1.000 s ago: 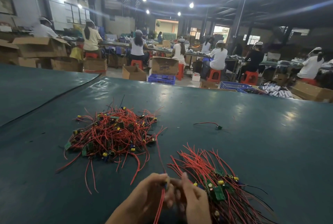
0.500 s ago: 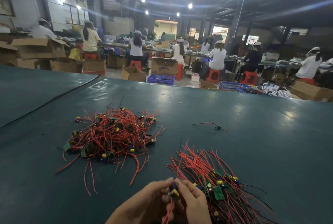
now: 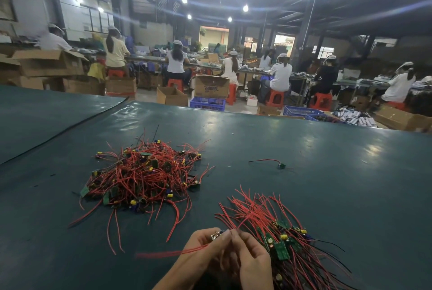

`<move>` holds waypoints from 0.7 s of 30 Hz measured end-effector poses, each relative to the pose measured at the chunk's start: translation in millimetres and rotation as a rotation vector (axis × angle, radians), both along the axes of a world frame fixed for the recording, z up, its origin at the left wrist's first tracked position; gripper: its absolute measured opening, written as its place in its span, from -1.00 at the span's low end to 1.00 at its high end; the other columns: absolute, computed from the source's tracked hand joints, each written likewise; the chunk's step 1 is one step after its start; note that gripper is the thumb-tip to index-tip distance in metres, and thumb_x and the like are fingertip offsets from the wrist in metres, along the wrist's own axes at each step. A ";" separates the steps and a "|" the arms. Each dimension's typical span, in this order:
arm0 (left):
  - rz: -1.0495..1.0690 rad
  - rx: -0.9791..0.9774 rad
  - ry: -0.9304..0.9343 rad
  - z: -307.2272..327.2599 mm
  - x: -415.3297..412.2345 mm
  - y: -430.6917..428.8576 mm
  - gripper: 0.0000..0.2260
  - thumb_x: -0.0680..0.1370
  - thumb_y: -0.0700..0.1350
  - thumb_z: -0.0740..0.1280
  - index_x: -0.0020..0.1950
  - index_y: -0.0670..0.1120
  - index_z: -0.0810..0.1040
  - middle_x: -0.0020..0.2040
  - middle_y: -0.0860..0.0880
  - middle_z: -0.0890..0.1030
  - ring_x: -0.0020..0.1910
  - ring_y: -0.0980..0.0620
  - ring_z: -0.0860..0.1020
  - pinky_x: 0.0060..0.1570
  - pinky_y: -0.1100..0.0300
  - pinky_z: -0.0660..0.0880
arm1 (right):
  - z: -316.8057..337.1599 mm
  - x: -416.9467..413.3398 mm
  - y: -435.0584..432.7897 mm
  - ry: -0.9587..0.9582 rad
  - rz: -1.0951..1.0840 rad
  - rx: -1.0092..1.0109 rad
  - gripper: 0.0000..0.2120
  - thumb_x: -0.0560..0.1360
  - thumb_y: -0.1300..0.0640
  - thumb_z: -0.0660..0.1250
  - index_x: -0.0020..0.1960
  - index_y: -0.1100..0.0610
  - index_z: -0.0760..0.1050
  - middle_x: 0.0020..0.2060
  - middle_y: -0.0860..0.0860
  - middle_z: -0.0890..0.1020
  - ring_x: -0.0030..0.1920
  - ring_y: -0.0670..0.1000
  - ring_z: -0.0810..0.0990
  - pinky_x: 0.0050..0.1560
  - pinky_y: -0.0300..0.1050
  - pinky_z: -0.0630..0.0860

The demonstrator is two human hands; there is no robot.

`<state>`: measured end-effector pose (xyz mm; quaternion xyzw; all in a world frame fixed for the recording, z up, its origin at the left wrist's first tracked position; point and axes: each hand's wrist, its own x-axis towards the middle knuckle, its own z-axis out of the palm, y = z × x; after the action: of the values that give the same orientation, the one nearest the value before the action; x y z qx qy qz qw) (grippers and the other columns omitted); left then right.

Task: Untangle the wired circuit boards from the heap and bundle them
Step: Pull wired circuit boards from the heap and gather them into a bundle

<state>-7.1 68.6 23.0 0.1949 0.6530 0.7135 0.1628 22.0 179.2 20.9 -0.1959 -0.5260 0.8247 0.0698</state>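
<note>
Dark green matting (image 3: pixel 304 173) covers the work table across the whole view. Nearest, at 6 o'clock, the left hand (image 3: pixel 203 250) and right hand (image 3: pixel 251 261) are brought together, fingertips meeting. Both pinch one held board (image 3: pixel 216 236), a small wired circuit board. Blur hides the exact placing of the right fingers. Its red leads (image 3: pixel 173 252) trail out past the left hand toward 9 o'clock, blurred.

At 5 o'clock, just beside the right hand, lies the sorted bundle (image 3: pixel 282 240), with boards gathered at the near end and red and black leads fanned outward. The tangled heap (image 3: pixel 145 173) rests on the matting at 10 o'clock, well apart from the hands. One stray board (image 3: pixel 281 165) with a red lead lies alone at 1 o'clock.

Containers stand on the floor beyond the table's far edge. At 12 o'clock are an open cardboard box (image 3: pixel 171 96), a printed carton (image 3: pixel 211 86) and a blue crate (image 3: pixel 207 103); their contents cannot be made out. A second blue crate (image 3: pixel 301 111) stands at 1 o'clock. Open cartons (image 3: pixel 49 63) are stacked at 10 o'clock. Farther back, seated workers (image 3: pixel 279 74) on red stools (image 3: pixel 275 98) face long benches.

Half a second earlier the leads hung straight down between the hands; they now lie swung toward 9 o'clock. One second earlier a lead rose from the hands toward the heap. Heap, bundle and stray board are unmoved.
</note>
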 end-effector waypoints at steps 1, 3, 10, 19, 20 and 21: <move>0.041 0.002 0.018 -5.6 -2.7 -0.4 -0.68 0.27 0.29 0.32 -0.48 0.08 0.59 -0.51 0.12 0.52 -0.43 0.18 0.49 -0.22 0.23 0.41 | -1.0 -0.1 -0.9 -0.012 0.006 0.024 -0.89 0.50 0.37 0.35 -0.18 0.37 0.60 -0.37 0.25 0.66 -0.42 0.07 0.63 -0.45 -0.19 0.55; 0.145 -0.035 0.027 -14.6 -7.9 -0.8 -0.65 0.26 0.31 0.31 -0.50 0.05 0.55 -0.51 0.11 0.49 -0.40 0.09 0.44 -0.16 0.09 0.37 | -2.5 -0.8 -1.2 -0.029 -0.005 0.077 -0.91 0.48 0.38 0.37 -0.19 0.37 0.60 -0.33 0.27 0.67 -0.33 0.13 0.64 -0.38 -0.17 0.57; 0.241 -0.112 0.052 -25.1 -10.9 0.5 -0.63 0.51 0.03 0.38 -0.48 -0.01 0.48 -0.46 -0.04 0.45 -0.32 -0.09 0.41 -0.17 0.00 0.36 | -9.3 -3.2 -4.2 -0.031 -0.135 0.262 -0.88 0.47 0.33 0.41 -0.24 0.29 0.60 -0.36 0.20 0.67 -0.29 0.13 0.62 -0.20 -0.05 0.56; 0.128 -0.044 0.188 -21.3 -13.6 -2.2 -0.64 0.38 0.14 0.34 -0.52 -0.05 0.50 -0.55 -0.05 0.50 -0.50 0.08 0.39 -0.33 0.23 0.36 | -11.2 -11.5 11.9 0.023 -0.370 0.230 -0.86 0.52 0.20 0.38 -0.17 0.26 0.59 -0.51 0.09 0.52 -0.57 -0.06 0.42 -0.51 -0.14 0.39; 0.127 -0.028 0.186 -21.6 -14.7 -3.2 -0.64 0.37 0.13 0.35 -0.53 -0.05 0.50 -0.55 -0.06 0.50 -0.51 0.08 0.39 -0.34 0.23 0.35 | -11.6 -12.9 15.7 0.035 -0.394 0.221 -0.86 0.53 0.20 0.37 -0.16 0.25 0.60 -0.50 0.08 0.53 -0.60 -0.09 0.40 -0.57 -0.17 0.36; 0.129 -0.008 0.182 -21.5 -16.0 -4.2 -0.65 0.36 0.12 0.36 -0.54 -0.05 0.49 -0.56 -0.06 0.50 -0.53 0.08 0.40 -0.36 0.25 0.35 | -12.2 -14.0 19.4 0.048 -0.419 0.211 -0.86 0.53 0.19 0.38 -0.16 0.24 0.61 -0.51 0.06 0.53 -0.62 -0.11 0.38 -0.61 -0.20 0.34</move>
<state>-23.1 64.5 1.5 0.2160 0.6789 0.6994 0.0573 8.1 198.6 8.7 -0.2725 -0.5555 0.7370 0.2720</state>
